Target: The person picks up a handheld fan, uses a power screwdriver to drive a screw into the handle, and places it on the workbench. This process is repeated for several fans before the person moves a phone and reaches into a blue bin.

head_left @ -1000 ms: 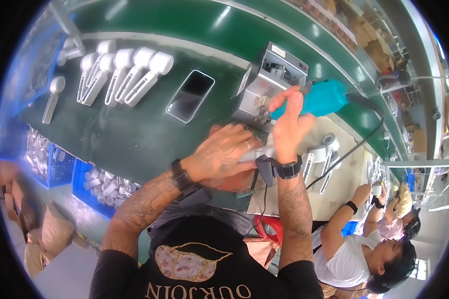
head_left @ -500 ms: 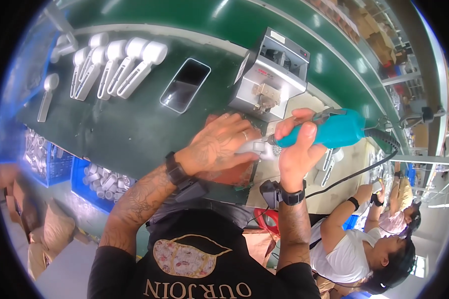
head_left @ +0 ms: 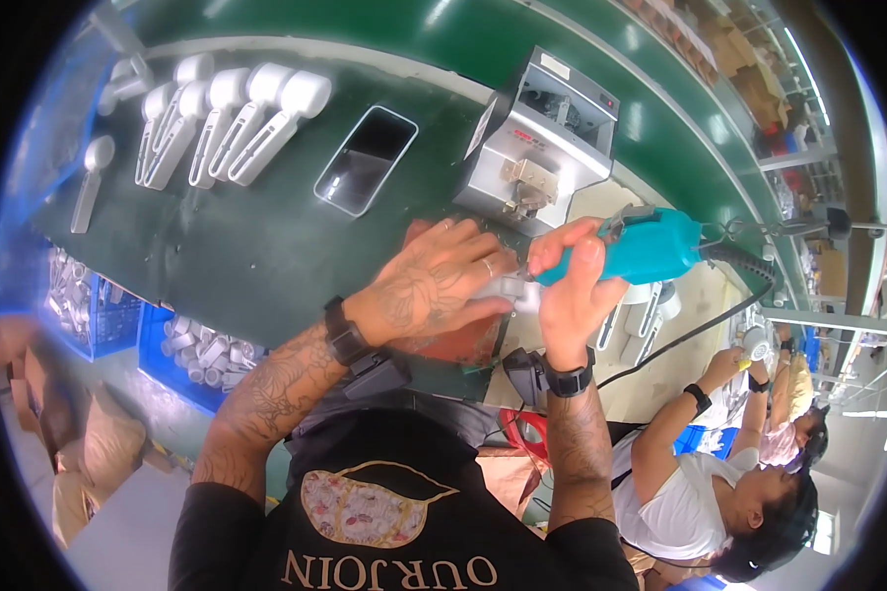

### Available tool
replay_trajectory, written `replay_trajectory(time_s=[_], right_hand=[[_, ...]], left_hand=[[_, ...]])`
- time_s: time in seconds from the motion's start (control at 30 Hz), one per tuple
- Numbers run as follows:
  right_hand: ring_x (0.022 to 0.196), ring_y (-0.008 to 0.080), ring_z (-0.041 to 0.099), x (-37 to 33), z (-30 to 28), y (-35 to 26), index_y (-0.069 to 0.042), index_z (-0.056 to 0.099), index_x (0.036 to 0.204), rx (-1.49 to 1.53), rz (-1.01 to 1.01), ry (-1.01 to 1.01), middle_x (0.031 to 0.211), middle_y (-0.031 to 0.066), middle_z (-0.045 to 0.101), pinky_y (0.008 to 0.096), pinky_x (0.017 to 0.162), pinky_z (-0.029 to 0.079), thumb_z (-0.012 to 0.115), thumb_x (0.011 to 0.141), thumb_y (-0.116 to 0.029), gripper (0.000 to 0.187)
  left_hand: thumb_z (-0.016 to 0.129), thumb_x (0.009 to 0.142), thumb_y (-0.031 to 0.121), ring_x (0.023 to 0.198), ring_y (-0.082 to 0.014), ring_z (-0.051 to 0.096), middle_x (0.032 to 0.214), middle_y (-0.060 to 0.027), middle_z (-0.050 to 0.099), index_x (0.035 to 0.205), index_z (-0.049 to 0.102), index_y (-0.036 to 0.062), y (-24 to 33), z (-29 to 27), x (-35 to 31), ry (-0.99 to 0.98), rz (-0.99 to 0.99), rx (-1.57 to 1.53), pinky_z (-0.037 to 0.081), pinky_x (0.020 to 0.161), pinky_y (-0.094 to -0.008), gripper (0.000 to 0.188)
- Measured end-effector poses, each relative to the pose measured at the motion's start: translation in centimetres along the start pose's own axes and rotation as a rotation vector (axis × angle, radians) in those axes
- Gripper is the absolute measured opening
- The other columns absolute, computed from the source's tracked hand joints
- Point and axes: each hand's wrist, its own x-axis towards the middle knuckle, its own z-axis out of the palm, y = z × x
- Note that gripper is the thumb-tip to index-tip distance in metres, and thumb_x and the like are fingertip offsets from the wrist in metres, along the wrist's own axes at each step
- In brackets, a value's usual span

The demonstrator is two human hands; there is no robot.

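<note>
My left hand [head_left: 429,281] is closed around a small white-grey plastic part [head_left: 506,289], holding it over a reddish-brown mat [head_left: 453,347] on the bench. Wrapped round a teal electric screwdriver [head_left: 650,246], my right hand [head_left: 574,300] has the tool lying nearly level, its nose toward the left. The screwdriver's tip is right at the part, but the fingers hide whether they touch. Most of the part is hidden by my left fingers.
Several white long-handled plastic pieces [head_left: 256,123] lie at the back left, beside a phone [head_left: 367,160]. A grey metal machine [head_left: 537,148] stands behind my hands. More white pieces [head_left: 646,315] lie right, near the black cord [head_left: 695,335]. A blue crate [head_left: 163,369] holds parts. Co-workers sit at the right.
My right hand and the screwdriver have shifted slightly left, closer to the part. My left hand has stayed nearly in place. A co-worker's hands now show a white round piece.
</note>
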Motion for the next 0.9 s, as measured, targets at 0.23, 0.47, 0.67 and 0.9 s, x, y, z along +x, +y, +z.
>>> replay_trajectory(time_s=[0.23,0.47,0.67,0.9], right_hand=[[0.062,0.0173,0.055,0.1,0.4,-0.5,0.001,0.053,0.103,-0.108,0.030,0.027,0.071,0.0066,0.055,0.0325,0.058,0.046,0.056,0.104,-0.036,0.036],[0.067,0.0158,0.059,4.8,2.3,-1.9,0.001,0.056,0.109,-0.244,-0.147,0.095,0.074,0.0061,0.059,0.0290,0.062,0.047,0.052,0.106,-0.035,0.037],[0.065,0.0145,0.058,5.9,2.0,1.1,0.000,0.058,0.103,-0.193,-0.208,0.054,0.072,0.0052,0.059,0.0286,0.062,0.047,0.053,0.105,-0.033,0.033],[0.064,0.0125,0.057,3.8,3.0,-1.5,0.000,0.059,0.103,-0.251,-0.021,0.042,0.070,0.0027,0.059,0.0283,0.060,0.046,0.050,0.107,-0.027,0.028]], left_hand=[[0.072,0.087,0.043,0.102,-0.0279,0.056,0.111,-0.0069,0.061,0.114,0.067,0.0112,-0.2,0.0,-0.2,-0.039,-0.049,-0.016,0.045,0.091,-0.0442,0.042],[0.074,0.084,0.034,0.102,-0.0271,0.056,0.109,-0.0069,0.062,0.119,0.067,0.0104,0.1,-0.4,-0.3,-0.023,-0.070,-0.044,0.046,0.091,-0.0416,0.042],[0.068,0.083,0.024,0.100,-0.0277,0.058,0.108,-0.0080,0.063,0.120,0.066,0.0094,0.1,-0.3,-0.2,-0.031,-0.048,-0.089,0.047,0.091,-0.0423,0.039],[0.066,0.085,0.021,0.098,-0.0287,0.058,0.107,-0.0091,0.064,0.118,0.068,0.0083,-0.2,-0.4,-0.6,0.013,-0.051,-0.083,0.047,0.090,-0.0419,0.036]])
